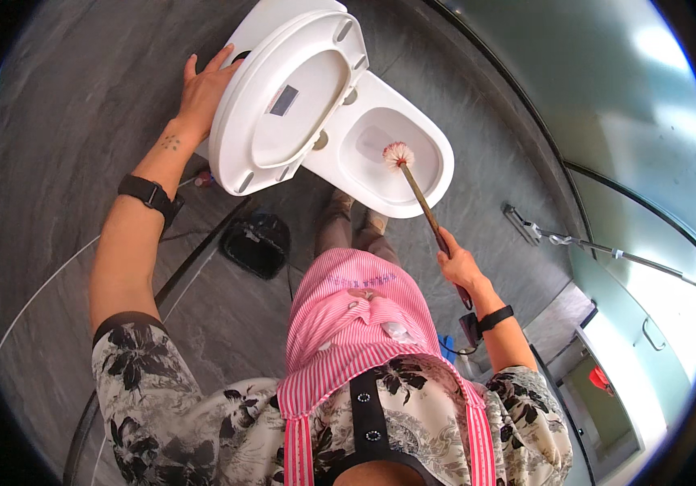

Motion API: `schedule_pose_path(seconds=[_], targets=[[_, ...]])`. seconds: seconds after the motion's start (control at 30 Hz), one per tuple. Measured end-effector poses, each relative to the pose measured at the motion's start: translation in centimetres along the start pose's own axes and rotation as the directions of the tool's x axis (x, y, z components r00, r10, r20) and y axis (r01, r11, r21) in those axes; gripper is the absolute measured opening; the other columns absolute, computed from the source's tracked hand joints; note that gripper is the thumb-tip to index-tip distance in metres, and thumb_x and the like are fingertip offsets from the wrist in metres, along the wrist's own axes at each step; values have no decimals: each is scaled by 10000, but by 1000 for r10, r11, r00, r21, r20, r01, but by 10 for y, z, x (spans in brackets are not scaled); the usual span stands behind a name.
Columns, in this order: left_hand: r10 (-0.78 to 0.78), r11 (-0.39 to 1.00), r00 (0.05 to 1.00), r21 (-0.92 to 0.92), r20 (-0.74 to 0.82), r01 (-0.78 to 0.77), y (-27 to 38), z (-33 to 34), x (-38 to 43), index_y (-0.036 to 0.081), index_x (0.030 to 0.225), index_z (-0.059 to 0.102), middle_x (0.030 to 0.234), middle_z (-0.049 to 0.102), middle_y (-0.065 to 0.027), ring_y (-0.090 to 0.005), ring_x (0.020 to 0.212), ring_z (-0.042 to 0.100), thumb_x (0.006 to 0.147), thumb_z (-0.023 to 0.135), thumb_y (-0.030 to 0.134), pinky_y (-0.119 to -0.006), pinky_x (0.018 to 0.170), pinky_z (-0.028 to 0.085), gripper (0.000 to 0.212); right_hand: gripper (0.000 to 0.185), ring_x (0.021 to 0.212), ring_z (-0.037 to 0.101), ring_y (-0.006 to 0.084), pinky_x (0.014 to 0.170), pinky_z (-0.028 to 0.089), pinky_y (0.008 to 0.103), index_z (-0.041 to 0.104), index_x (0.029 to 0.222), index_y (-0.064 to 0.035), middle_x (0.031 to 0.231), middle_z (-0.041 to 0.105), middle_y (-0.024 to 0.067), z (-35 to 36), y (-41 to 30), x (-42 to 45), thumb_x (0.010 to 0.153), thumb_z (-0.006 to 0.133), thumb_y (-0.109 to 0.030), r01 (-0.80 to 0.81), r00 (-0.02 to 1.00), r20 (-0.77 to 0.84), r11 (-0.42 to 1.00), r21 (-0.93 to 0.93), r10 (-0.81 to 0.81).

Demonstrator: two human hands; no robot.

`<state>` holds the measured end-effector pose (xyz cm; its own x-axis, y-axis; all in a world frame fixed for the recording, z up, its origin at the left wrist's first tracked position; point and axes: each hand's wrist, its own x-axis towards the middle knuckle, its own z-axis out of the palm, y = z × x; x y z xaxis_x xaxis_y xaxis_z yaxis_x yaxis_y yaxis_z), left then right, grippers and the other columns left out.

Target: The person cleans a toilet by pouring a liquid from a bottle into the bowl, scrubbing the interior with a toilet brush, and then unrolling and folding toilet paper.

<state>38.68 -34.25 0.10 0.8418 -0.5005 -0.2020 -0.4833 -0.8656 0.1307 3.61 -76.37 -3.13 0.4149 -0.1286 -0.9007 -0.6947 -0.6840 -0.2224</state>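
Note:
My right hand [461,267] is closed around the brown handle of a toilet brush [421,197]. Its round head, with pale and reddish bristles, is over the bowl of a white toilet [439,136]; contact with the bowl wall cannot be made out. Raised against the cistern [263,21] are the toilet seat and lid [235,115], with a small label inside the lid. My left hand [208,91] reaches to the cistern behind the lid's left edge, fingers spread, beside a dark round button [241,56]. The lid hides some of its fingertips.
A black waste bin [257,246] stands on the grey tiled floor left of my feet. To the right, a long-handled squeegee [573,242] leans near a frosted glass partition [615,103]. A dark bar [199,255] crosses the lower left. Something blue [446,347] sits beside my apron.

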Motion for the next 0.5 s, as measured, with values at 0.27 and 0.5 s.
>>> schedule_pose_path(seconds=[0.27, 0.5], targets=[[-92, 995, 995, -29, 34, 93, -2, -3, 1, 163, 1312, 562, 1502, 361, -76, -187, 1286, 464, 917, 502, 232, -524, 1144, 58, 405, 625, 1029, 592, 440, 881, 473, 471, 283, 1466, -190, 1102, 623, 275, -1, 30, 5, 893, 528, -244, 54, 998, -14, 997, -57, -55], [-115, 992, 993, -50, 40, 117, -13, 20, 5, 189, 1339, 531, 1457, 431, -79, -197, 1261, 492, 905, 533, 290, -587, 1115, 93, 445, 618, 1025, 590, 448, 877, 475, 471, 293, 1460, -186, 1093, 622, 281, 18, 41, 5, 894, 532, -245, 26, 998, -60, 1000, -1, -26]])
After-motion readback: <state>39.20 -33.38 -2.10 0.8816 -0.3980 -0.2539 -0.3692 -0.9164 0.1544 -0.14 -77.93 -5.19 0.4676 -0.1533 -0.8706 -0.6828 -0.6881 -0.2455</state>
